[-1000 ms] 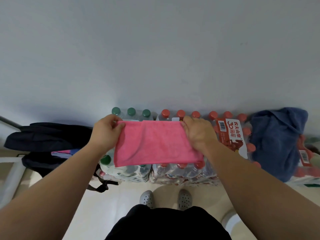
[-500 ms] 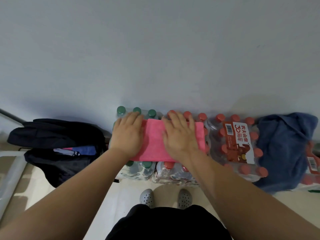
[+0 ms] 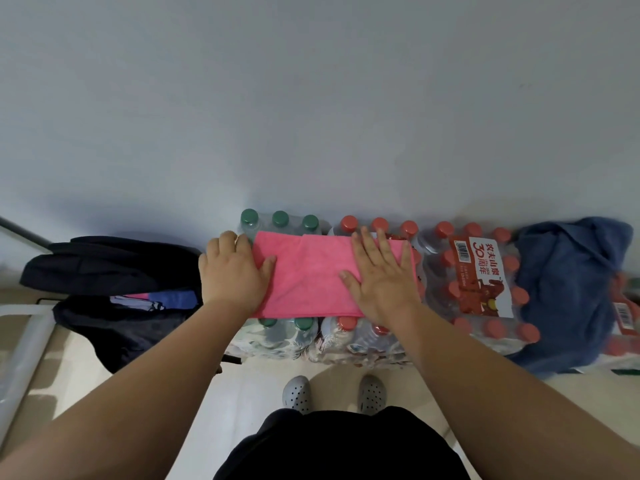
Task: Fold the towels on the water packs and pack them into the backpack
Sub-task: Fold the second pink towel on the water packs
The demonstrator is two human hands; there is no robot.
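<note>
The folded pink towel [image 3: 311, 275] lies on the water packs [image 3: 478, 271]; the left hand [image 3: 233, 275] and right hand [image 3: 381, 285] press its ends flat, each grip wide and holding nothing, probably to set the crease; the backpack [image 3: 114, 271] sits just left.

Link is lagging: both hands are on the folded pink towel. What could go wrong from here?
The folded pink cloth towel lies across bumpy caps of two shrink-wrapped water packs, so its fold may slip open once the left hand and right hand lift. The crumpled blue towel overhangs the edge and could slide off.
</note>
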